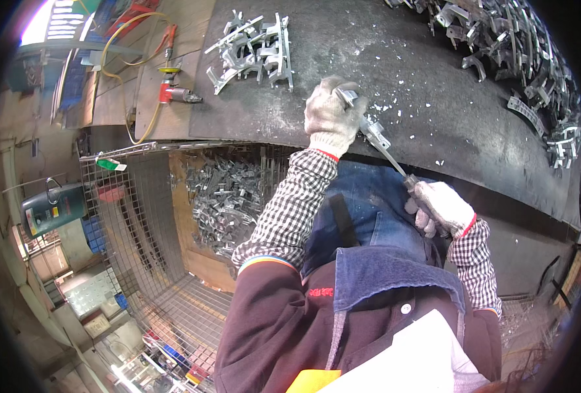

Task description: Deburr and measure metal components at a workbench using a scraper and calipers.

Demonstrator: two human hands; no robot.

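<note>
My left hand (335, 111), in a white knit glove, is closed around a silver metal casting (377, 134) at the table's near edge. One end of the casting sticks out below the fingers, and the glove hides its middle. My right hand (440, 208), gloved too, is wrapped round the handle of a slim file (391, 159). The file's narrow shaft slants up and left, its tip meeting or lying just over the casting's lower end; whether they touch I cannot tell.
Castings lie in a small pile (254, 52) at the table's far left and a large heap (500, 46) at far right. Metal flakes dot the dark tabletop (434, 118). A red air tool (167, 90) with a yellow hose lies left. Below stands a wire cage (153, 216) holding more castings (225, 196).
</note>
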